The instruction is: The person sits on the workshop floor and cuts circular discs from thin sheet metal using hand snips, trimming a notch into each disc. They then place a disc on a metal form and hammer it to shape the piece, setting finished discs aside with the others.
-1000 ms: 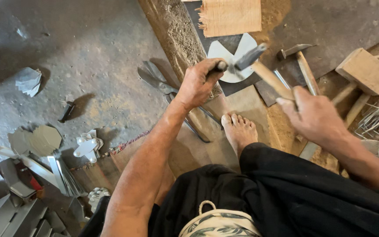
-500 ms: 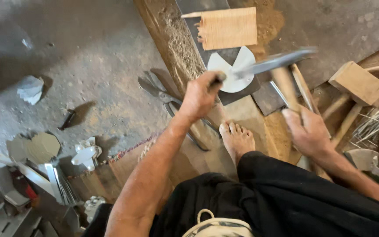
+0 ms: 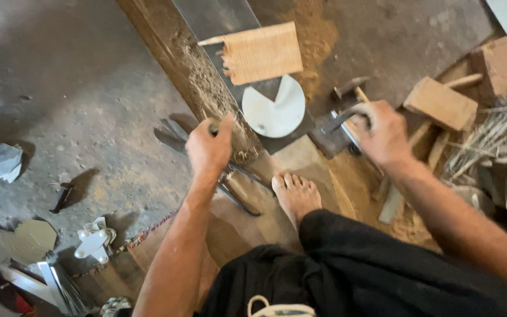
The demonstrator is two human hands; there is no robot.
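Now a dark metal tool (image 3: 340, 120) is gripped by the right hand (image 3: 382, 132), the left hand (image 3: 209, 149) is clenched on something small, and the notched white disc (image 3: 274, 108) is left unshaped.

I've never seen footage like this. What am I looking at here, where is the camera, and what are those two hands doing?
There is no machine here: a person sits on the ground, and the camera is worn on their head, looking down over their arms and one bare foot.

The left hand is closed around something small at the edge of a long wooden beam; what it grips is too hidden to name. The right hand is closed on a dark metal tool, seemingly a hammer.

Ahead lie a white metal disc with a wedge cut out and a frayed wooden block. A wooden mallet lies to the right, metal scraps lower left.
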